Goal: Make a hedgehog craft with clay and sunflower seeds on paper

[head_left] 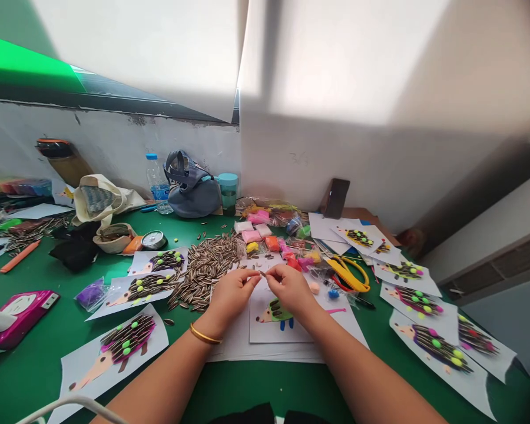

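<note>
Above a sheet of white paper [265, 330], my left hand [235, 292] and my right hand [291, 290] meet fingertip to fingertip. Between them is a small sunflower seed [262, 274], pinched by the fingers of both. Under my right hand lies a clay hedgehog picture [271, 311] with a green body, a peach snout, blue feet and a few seeds on its back; my hand and forearm cover part of it. A pink strip [335, 311] shows on the sheet to the right. To the left of my left hand spreads a pile of sunflower seeds [212, 262].
Finished-looking seed hedgehog pictures lie at left [128, 341] and right [437, 347]. Behind my hands are bagged clay pieces [251, 235] and yellow-handled scissors [351, 274]. A bottle [158, 182], blue bag [192, 191], cup [228, 191] and phone [337, 198] stand by the wall.
</note>
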Tool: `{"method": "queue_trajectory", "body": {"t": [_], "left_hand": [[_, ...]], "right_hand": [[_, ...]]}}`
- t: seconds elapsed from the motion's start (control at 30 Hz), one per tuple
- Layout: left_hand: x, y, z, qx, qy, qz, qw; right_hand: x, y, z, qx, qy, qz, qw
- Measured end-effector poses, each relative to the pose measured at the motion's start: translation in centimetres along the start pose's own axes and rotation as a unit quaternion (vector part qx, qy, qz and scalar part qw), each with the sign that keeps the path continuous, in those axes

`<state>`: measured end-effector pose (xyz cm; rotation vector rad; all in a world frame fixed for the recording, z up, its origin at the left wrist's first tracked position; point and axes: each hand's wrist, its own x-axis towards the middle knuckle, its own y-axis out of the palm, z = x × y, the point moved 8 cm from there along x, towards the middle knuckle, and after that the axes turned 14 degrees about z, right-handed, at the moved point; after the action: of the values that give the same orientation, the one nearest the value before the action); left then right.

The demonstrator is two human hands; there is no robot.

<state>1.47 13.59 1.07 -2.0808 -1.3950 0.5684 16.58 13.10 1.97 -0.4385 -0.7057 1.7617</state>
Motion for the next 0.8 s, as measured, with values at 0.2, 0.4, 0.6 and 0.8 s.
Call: {"method": "queue_trajectory", "body": {"t": [0.2,0.4,0.6,0.8], "left_hand": [[-0.1,0.2,0.1,-0.191,0.018,-0.026,0.981],[-0.3,3.3,0.0,-0.448,-0.032,0.107,0.887],[-0.5,2.7,-0.1,-0.380,-0.042,0.091,0.920],[-0.8,0.4,-1.1,-0.087,0.028,0.005,0.996]], "right_hand": [[-0.4,-0.2,1.2,-0.017,-0.048,-0.010,0.999],[-0.6,-0.6,2.7,0.066,-0.170,0.007,0.983],[-0.4,-0.2,1.9,0.091,-0.134,0.023,0.987],[-0.7,0.2,2.1,-0.034,-0.113,0.042,0.992]]}}
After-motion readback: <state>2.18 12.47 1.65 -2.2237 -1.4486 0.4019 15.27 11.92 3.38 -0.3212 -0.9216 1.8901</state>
